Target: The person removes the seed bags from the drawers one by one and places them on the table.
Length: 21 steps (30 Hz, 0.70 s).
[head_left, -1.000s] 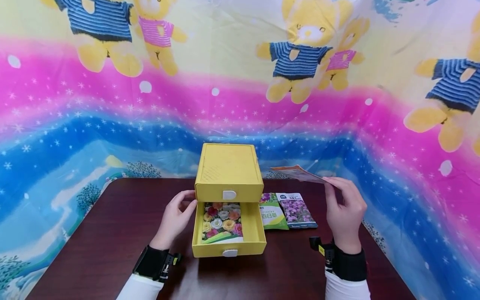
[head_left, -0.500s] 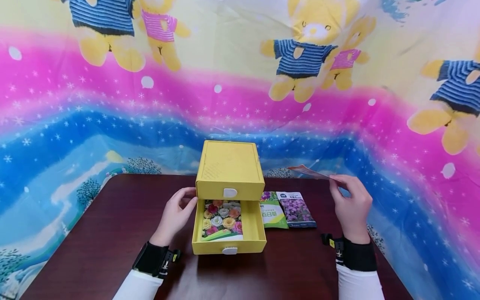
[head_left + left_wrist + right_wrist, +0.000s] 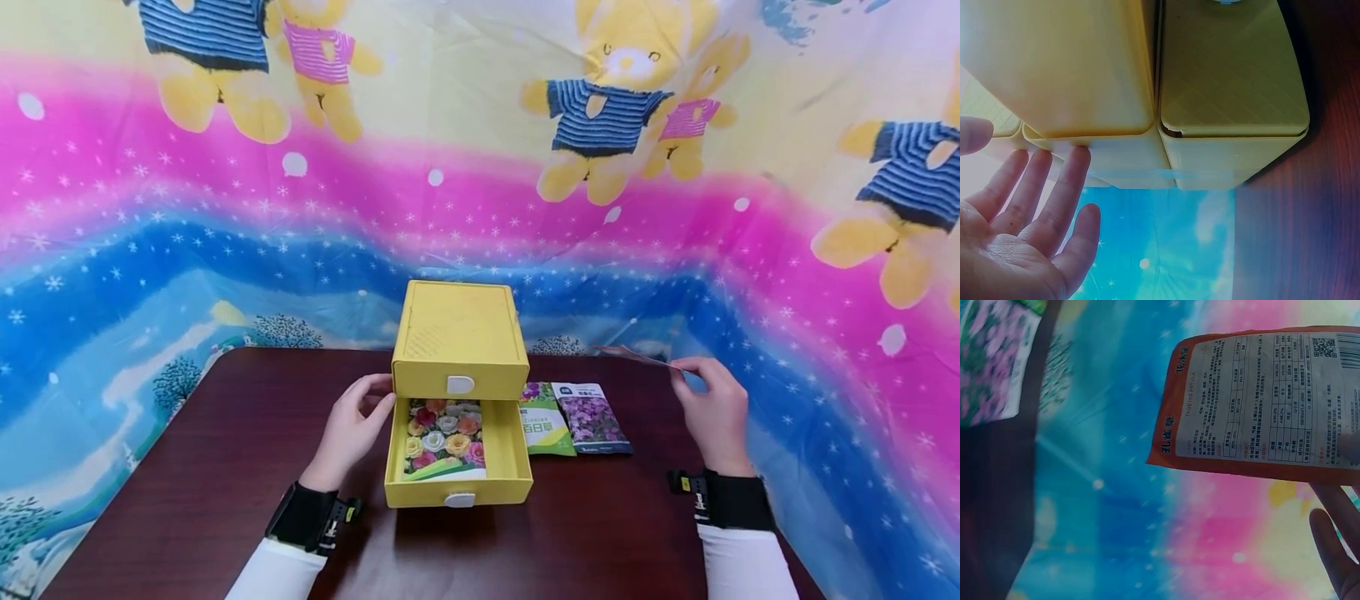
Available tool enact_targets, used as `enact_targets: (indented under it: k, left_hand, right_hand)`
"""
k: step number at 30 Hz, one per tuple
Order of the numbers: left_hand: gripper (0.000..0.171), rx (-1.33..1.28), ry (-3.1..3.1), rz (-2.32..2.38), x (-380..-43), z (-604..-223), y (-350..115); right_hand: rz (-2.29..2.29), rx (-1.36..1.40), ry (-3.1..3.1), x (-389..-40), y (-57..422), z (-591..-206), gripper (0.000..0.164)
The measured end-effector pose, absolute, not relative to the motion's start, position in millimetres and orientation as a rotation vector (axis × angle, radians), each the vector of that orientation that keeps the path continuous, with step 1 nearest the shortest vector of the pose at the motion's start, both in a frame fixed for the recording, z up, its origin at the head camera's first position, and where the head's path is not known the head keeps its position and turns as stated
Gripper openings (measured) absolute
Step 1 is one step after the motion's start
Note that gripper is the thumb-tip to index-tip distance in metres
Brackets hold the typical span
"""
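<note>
My right hand (image 3: 712, 408) pinches a seed packet (image 3: 633, 354) by its near edge, raised at the table's right side. The packet appears nearly edge-on in the head view; the right wrist view shows its orange-bordered, printed back (image 3: 1254, 400). My left hand (image 3: 352, 429) is at the left side of a yellow drawer box (image 3: 461, 325). In the left wrist view its straight fingers (image 3: 1072, 175) touch the box wall, the thumb apart. Below the top drawer, another drawer (image 3: 510, 454) is pulled out. Inside lies a packet with colourful flowers (image 3: 446, 442), its far end hidden.
Right of the box, a green and white seed packet (image 3: 543, 425), partly hidden by the box, and a purple-flowered packet (image 3: 592, 421) lie on the dark wooden table (image 3: 247, 433). A printed curtain (image 3: 435, 225) stands behind. A shut lower drawer (image 3: 1235, 69) shows in the left wrist view.
My right hand has moved to the right with the packet, which has turned closer to edge-on. My left hand has stayed by the box, and the drawer remains pulled out.
</note>
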<state>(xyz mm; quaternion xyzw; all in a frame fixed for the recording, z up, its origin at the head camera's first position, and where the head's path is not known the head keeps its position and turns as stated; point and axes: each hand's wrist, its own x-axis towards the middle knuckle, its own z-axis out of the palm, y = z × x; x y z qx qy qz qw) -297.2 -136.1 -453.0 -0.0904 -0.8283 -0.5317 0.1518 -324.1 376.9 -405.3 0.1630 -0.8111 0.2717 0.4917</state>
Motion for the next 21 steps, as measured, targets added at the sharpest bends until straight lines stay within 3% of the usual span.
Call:
enact_targets:
  k: [6,15,21]
  left_hand:
    - [0.035,-0.259,-2.368,-1.531,-298,-453,-137]
    - [0.036,-0.271,-2.373,-1.526,-297,-451,-136]
    - [0.036,-0.267,-2.38,-1.513,-295,-452,-136]
  right_hand:
    - [0.657,0.331,-2.038,-369,438,-461,0.013]
    - [0.713,0.319,-2.222,-335,425,-445,0.007]
    - [0.601,0.197,-2.376,-329,425,-448,0.017]
